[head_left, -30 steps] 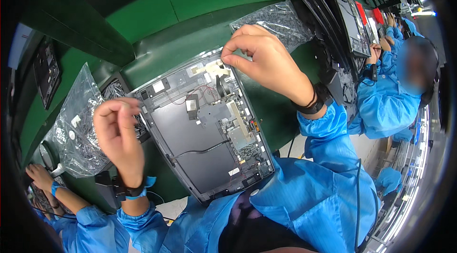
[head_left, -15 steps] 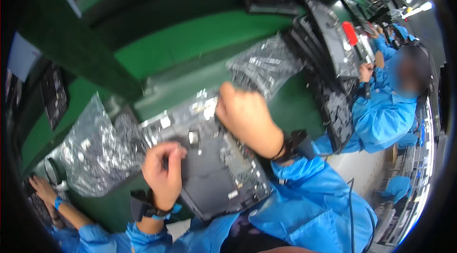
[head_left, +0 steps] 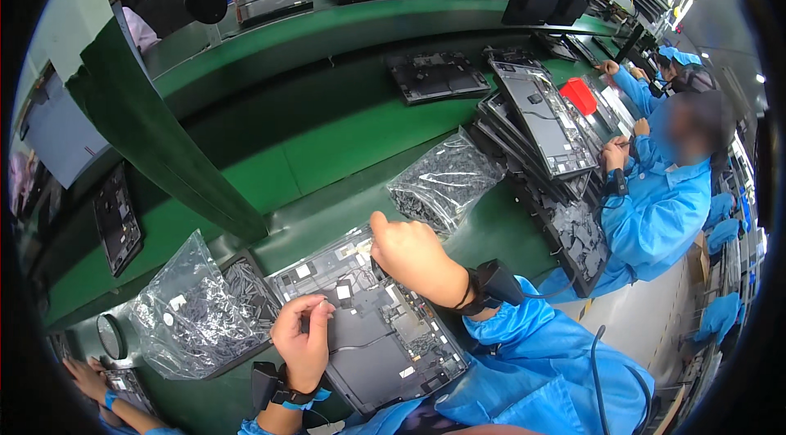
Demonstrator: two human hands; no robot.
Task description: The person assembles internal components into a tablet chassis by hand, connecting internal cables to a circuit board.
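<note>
An opened laptop base (head_left: 360,361) lies in front of me, its circuit board and dark flat panels exposed. Over its left side is my left hand (head_left: 301,342), thumb and index finger pinched together; anything between the fingertips is too small to name. My right hand (head_left: 419,261) is curled closed above the laptop's far right part, with its fingertips hidden behind the knuckles. Left of the laptop, a clear plastic bag (head_left: 176,312) rests on a tray heaped with small dark strips (head_left: 246,292). A second clear bag of small dark pieces (head_left: 446,181) lies beyond my right hand.
Stacked laptop bases (head_left: 544,120) and a tray of grey pieces (head_left: 573,238) stand at the right, beside a co-worker in blue (head_left: 655,198). Another person's hand (head_left: 86,378) is at lower left. A green post (head_left: 164,132) rises at left; another laptop base (head_left: 438,75) lies on the shelf.
The view has tilted upward, so the bench and hands appear lower and more of the far shelf shows. Both hands stay closed over the laptop base, with little visible shift relative to it.
</note>
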